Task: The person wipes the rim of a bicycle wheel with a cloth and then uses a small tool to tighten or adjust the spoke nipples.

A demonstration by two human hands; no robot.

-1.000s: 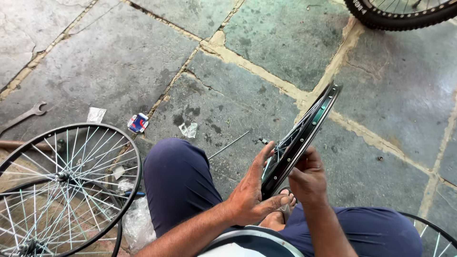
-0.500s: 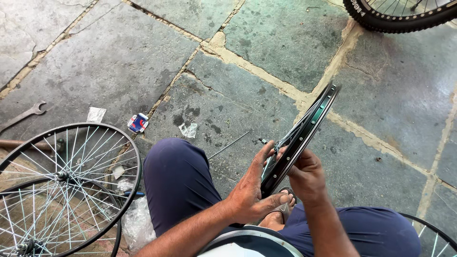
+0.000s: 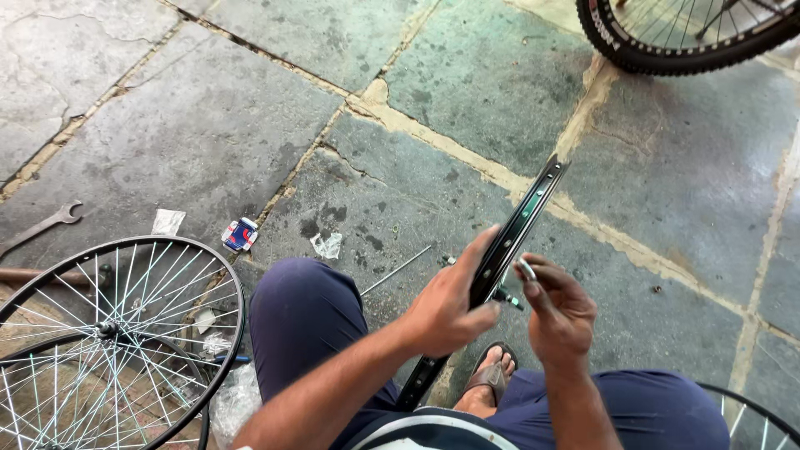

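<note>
I sit on a stone floor with a bare black bicycle rim [image 3: 525, 218] standing edge-on between my knees. My left hand [image 3: 454, 300] grips the rim's near side, thumb over its edge. My right hand [image 3: 560, 310] sits just right of the rim and pinches a small silver part [image 3: 527, 268] against it. A short metal piece [image 3: 507, 297] sticks out of the rim between my hands. My sandalled foot [image 3: 492, 375] rests under the rim.
A spoked wheel [image 3: 108, 333] lies at the lower left over another rim. A spanner [image 3: 46, 225], a small red-and-blue packet [image 3: 240, 234], scraps of plastic [image 3: 327, 245] and a loose spoke [image 3: 396, 271] lie on the floor. A tyred wheel [image 3: 683, 33] is top right.
My right hand has lifted slightly and now pinches the small silver part by the rim. The rim and my left hand have hardly moved.
</note>
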